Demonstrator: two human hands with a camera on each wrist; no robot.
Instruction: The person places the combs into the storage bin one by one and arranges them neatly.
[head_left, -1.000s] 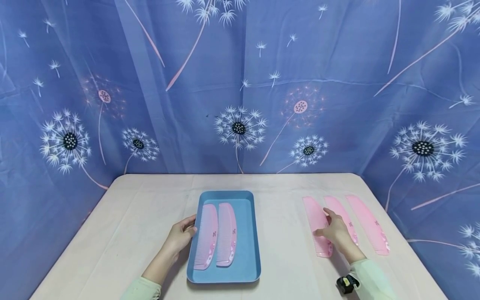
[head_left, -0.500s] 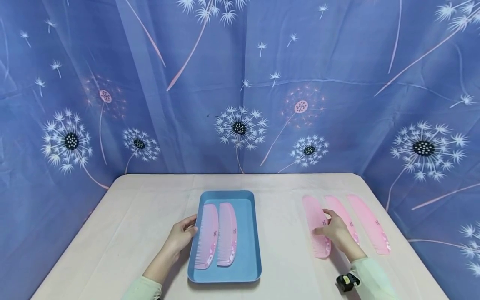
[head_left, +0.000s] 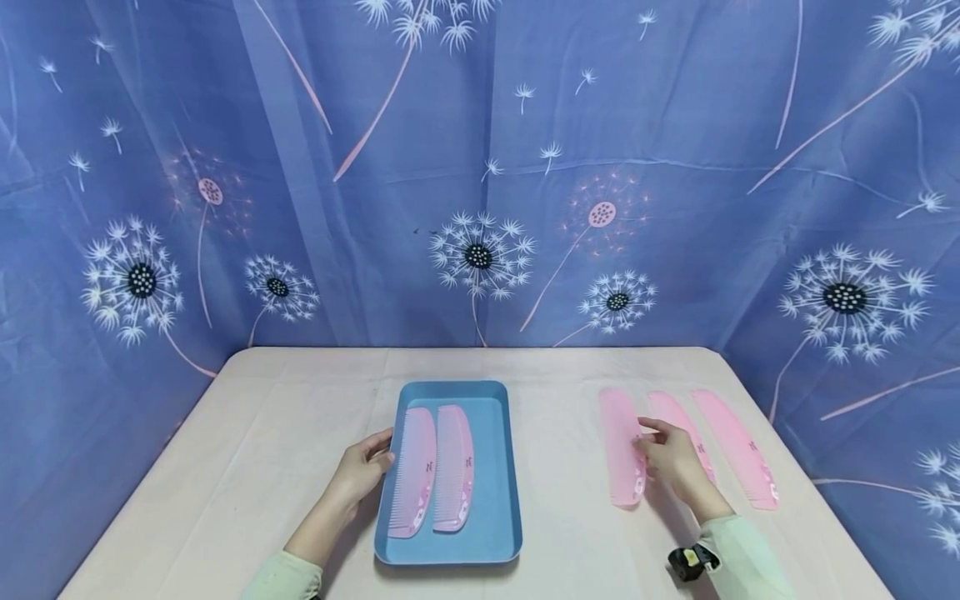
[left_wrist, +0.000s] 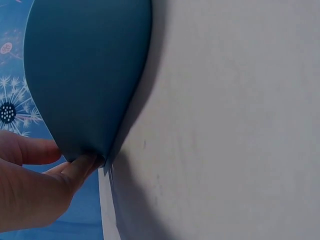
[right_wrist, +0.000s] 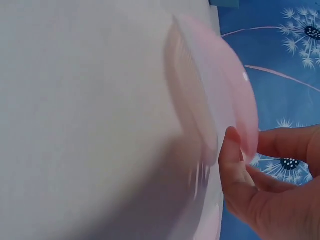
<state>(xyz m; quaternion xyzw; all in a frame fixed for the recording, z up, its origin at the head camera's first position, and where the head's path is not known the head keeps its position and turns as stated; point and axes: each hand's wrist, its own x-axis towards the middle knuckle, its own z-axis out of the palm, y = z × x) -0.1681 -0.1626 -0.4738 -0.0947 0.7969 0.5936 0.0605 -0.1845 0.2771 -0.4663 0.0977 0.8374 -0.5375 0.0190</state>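
My left hand grips the left wall of a blue rectangular tray, with thumb and fingers at its rim. Two pink combs lie side by side in that tray, a left comb and a right comb, teeth facing left. My right hand pinches another pink comb by its curved spine, between thumb and fingers. In the right wrist view this held comb stands tilted on edge, its shadow on the cloth beside it.
Just right of the held comb, a pink comb lies partly hidden behind my right hand. Farther right is one more pink comb. A pale cloth covers the table, and a blue dandelion-print curtain hangs around its back and sides.
The comb under my right hand has shifted slightly left and tipped up, its spine now between thumb and fingers. My left hand and the tray have not moved.
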